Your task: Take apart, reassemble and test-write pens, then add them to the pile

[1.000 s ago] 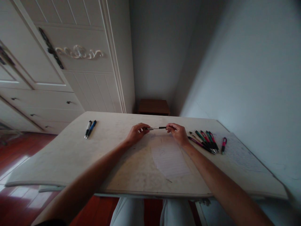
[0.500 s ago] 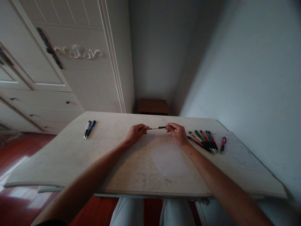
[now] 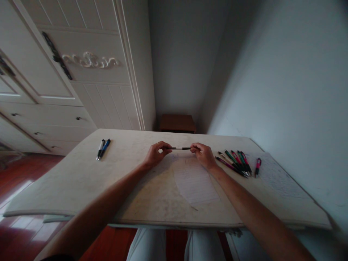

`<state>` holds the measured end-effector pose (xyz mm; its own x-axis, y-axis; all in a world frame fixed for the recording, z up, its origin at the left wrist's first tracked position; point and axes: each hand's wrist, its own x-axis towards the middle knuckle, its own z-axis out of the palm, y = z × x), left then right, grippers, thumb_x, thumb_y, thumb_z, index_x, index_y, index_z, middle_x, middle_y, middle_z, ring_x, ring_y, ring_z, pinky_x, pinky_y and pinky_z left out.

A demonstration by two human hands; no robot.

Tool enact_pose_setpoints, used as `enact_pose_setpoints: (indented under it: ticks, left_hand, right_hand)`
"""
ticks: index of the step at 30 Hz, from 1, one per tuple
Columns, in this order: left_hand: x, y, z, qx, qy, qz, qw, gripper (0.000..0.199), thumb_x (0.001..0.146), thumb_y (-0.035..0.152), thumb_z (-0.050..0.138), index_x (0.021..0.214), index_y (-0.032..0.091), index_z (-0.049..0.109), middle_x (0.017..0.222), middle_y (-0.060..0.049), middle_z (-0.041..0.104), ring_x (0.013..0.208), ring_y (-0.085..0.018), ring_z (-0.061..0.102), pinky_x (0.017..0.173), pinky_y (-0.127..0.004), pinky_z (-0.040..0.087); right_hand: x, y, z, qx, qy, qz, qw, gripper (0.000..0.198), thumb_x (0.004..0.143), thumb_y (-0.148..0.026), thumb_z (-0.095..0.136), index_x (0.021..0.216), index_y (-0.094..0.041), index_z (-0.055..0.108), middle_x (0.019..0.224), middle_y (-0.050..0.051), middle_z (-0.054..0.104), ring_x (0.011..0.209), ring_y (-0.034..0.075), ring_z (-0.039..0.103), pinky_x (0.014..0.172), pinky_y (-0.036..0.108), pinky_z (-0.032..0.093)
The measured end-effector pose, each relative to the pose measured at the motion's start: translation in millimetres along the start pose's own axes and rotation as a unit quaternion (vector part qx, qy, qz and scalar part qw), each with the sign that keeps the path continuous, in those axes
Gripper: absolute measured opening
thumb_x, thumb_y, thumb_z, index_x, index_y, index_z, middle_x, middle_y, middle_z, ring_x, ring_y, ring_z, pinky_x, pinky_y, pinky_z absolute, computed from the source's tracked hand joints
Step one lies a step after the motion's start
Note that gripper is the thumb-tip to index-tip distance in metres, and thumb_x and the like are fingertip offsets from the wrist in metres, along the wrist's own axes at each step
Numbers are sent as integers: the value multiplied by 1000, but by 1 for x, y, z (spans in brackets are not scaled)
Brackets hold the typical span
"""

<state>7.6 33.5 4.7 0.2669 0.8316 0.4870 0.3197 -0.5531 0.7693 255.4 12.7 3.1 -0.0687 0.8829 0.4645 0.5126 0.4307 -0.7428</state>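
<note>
A slim pen (image 3: 178, 148), white in the middle with dark ends, lies level between my two hands above the far part of the table. My left hand (image 3: 157, 152) pinches its left end between thumb and fingers. At the other end, the fingers of my right hand (image 3: 202, 154) are closed round the dark part, hiding its tip. Below the hands a lined sheet of paper (image 3: 197, 181) rests on the white table (image 3: 81, 181). Whether the pen is whole or in parts cannot be made out.
Several pens (image 3: 236, 163) in mixed colours lie bunched right of my right hand, with a pink-and-black pen (image 3: 258, 167) apart from them. A blue pen (image 3: 104, 149) and a white pen (image 3: 100, 149) lie at left. A written sheet (image 3: 281, 177) lies along the wall.
My left fingers have opened out somewhat, and a dark left end of the pen now shows at their tips. My right hand has shifted slightly left, still gripping the pen.
</note>
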Motion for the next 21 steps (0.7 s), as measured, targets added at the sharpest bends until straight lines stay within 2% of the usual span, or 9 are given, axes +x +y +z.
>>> enact_pose_setpoints:
  ticks: [17,21]
  left_hand:
    - [1,-1,1,7,5,-22,1000,21,76,37,69,83,18,70,80,-4,70,72,-16,61,71,-29,49]
    - [2,2,0,-62,9,-85,994,30,72,44,72,84,16,71,79,-6,70,70,-16,61,67,-27,48]
  right_hand:
    - [0,1,2,-63,-19,-30,997,18,84,-27,51,77,-19,66,75,4,67,70,18,59,68,27,43]
    - [0,-3,2,-59,-25,1,998,20,85,-31,51,73,-20,62,68,2,64,66,17,58,63,26,42]
